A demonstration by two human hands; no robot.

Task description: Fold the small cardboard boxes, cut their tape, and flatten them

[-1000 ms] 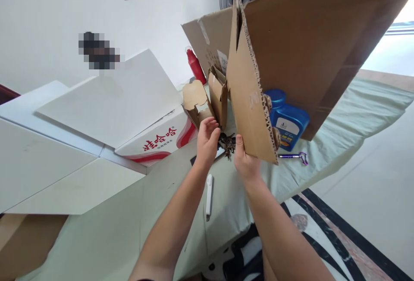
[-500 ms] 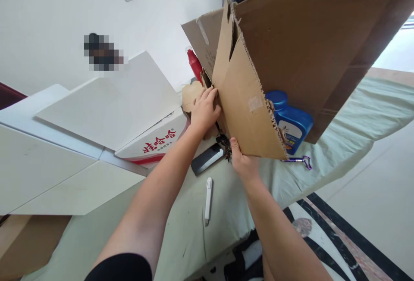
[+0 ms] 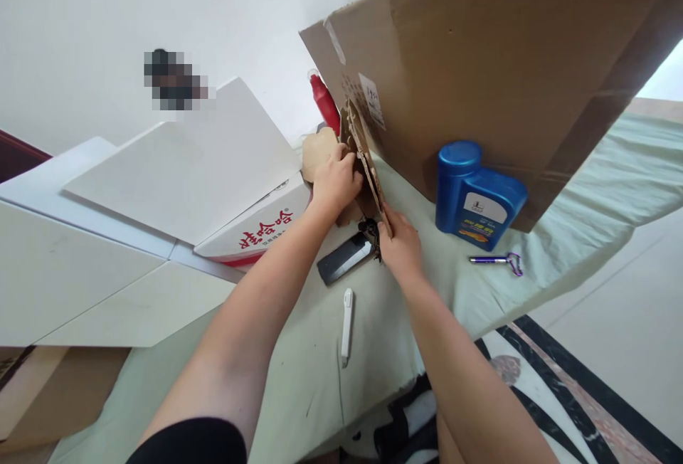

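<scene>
A torn cardboard piece (image 3: 368, 165) stands nearly edge-on between my hands. My right hand (image 3: 401, 247) grips its near lower end, thumb on the left face and the fingers largely hidden behind it. My left hand (image 3: 339, 178) is closed over the cardboard scraps to its left, its fingertips partly out of sight. Beside that hand lies a rounded cardboard scrap (image 3: 319, 154). Below the hands are a tangled dark object (image 3: 370, 230) and a black smartphone (image 3: 346, 259). Nearer to me, a white box cutter (image 3: 347, 325) lies on the pale green cloth (image 3: 299, 371).
A large cardboard sheet (image 3: 496, 58) stands upright behind, with a blue bottle (image 3: 477, 197) in front of it. A purple-and-silver stick (image 3: 494, 260) lies nearby. A red bottle (image 3: 324, 102) is behind my left hand. White boards (image 3: 181, 165) and a printed carton (image 3: 267, 229) stand left.
The cardboard piece in my right hand has swung down and turned from broad face to edge-on, uncovering the blue bottle and more of the large sheet. My left hand has stayed nearly in place.
</scene>
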